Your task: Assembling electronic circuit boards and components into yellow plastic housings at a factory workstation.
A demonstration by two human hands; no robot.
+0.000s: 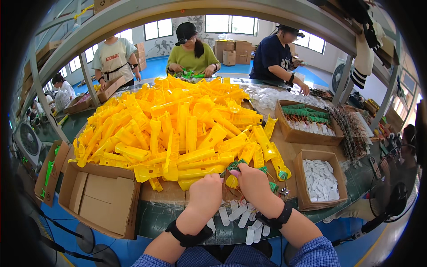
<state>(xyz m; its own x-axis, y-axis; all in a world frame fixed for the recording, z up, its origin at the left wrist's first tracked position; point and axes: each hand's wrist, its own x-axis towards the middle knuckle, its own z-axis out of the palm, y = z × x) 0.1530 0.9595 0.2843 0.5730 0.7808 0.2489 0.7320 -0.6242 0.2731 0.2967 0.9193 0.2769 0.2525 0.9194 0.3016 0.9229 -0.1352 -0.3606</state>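
Side by side at the near edge of a big pile of yellow plastic shells (178, 120), my two hands work close together. Between their fingertips is a small green circuit board (234, 165) with thin wires. My right hand (252, 181) pinches this board. My left hand (207, 189) is closed, fingertips pressed together beside the wires; what they grip is too small to make out. More green boards with wires lie on the yellow shells just right of my right hand. Below my hands, several white flat strips (243, 218) lie along the table's near edge.
An open cardboard box (129, 202) stands at left. On the right are a box of white strips (300, 178) and a box of green boards (307, 138). Bundled wires (351, 133) lie farther right. Three people stand or sit across the table; a shelf frame arches overhead.
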